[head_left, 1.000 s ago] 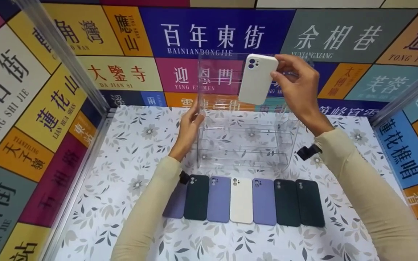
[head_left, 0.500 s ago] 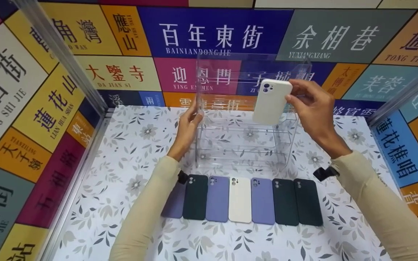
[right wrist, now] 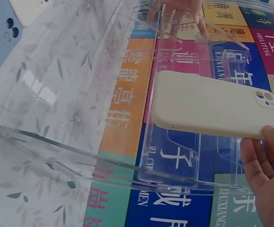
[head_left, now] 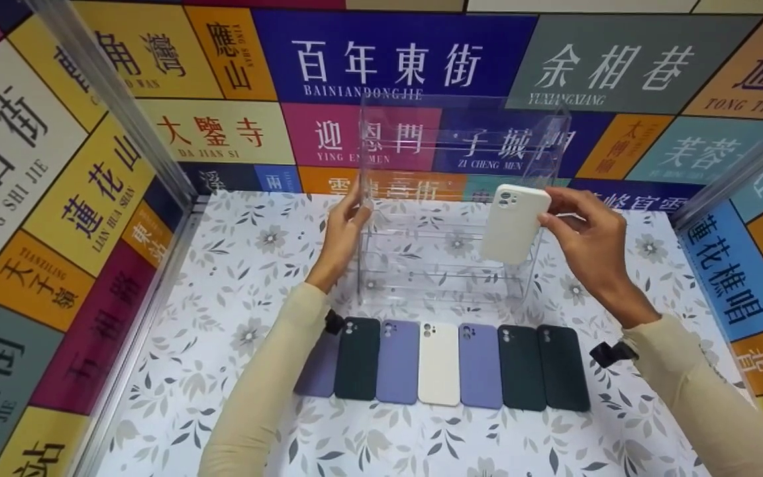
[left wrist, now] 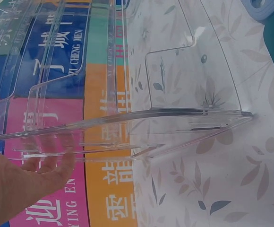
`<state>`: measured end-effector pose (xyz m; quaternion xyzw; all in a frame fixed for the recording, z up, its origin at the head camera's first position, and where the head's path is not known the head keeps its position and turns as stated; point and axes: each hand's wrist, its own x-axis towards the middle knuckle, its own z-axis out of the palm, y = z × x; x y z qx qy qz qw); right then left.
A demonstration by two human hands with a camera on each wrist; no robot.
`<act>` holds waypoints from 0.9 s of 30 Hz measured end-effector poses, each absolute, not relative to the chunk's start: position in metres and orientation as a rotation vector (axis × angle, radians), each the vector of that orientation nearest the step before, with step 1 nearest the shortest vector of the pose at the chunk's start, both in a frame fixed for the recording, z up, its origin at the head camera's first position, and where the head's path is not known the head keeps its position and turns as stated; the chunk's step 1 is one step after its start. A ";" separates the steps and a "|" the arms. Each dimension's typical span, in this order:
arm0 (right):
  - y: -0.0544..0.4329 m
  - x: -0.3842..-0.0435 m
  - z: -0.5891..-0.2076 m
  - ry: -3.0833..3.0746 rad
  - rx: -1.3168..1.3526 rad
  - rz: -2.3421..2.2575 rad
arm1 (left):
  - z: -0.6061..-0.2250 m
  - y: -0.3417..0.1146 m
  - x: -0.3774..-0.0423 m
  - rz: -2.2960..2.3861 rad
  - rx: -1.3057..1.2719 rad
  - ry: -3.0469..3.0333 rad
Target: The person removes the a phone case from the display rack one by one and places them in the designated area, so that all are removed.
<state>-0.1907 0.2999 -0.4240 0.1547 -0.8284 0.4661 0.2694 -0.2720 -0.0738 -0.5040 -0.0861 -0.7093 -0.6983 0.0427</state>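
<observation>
A white phone case [head_left: 516, 224] is pinched at its upper right edge between the thumb and fingers of my right hand [head_left: 587, 235]. The case hangs tilted in front of the right part of a clear acrylic display rack [head_left: 444, 268]. In the right wrist view the phone case [right wrist: 208, 104] shows its camera cutouts beside the thumb. My left hand [head_left: 343, 232] holds the rack's left side. The left wrist view shows the left hand's fingers [left wrist: 64, 165] partly through the clear panel.
A row of phone cases lies in front of the rack: purple [head_left: 398, 363], white [head_left: 439, 364] and dark green [head_left: 357, 361] among them. The left forearm partly covers the leftmost purple case [head_left: 317, 371]. A floral cloth [head_left: 461, 437] covers the table; printed panels [head_left: 395, 56] stand behind.
My right hand has carried the white phone case down and to the right, from the upper part of the rack to a lower level. The left hand has stayed at the rack's side.
</observation>
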 end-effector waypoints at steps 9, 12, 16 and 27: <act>0.322 -0.175 -0.442 -2.290 0.399 1.224 | -0.504 -0.075 -0.272 -2.117 -0.264 -2.177; 0.329 -0.170 -0.443 -2.307 0.390 1.194 | -0.504 -0.076 -0.272 -2.129 -0.270 -2.173; 0.338 -0.163 -0.444 -2.320 0.376 1.173 | -0.503 -0.075 -0.271 -2.134 -0.260 -2.165; 0.362 -0.147 -0.455 -2.339 0.324 1.140 | -0.503 -0.074 -0.271 -2.125 -0.244 -2.196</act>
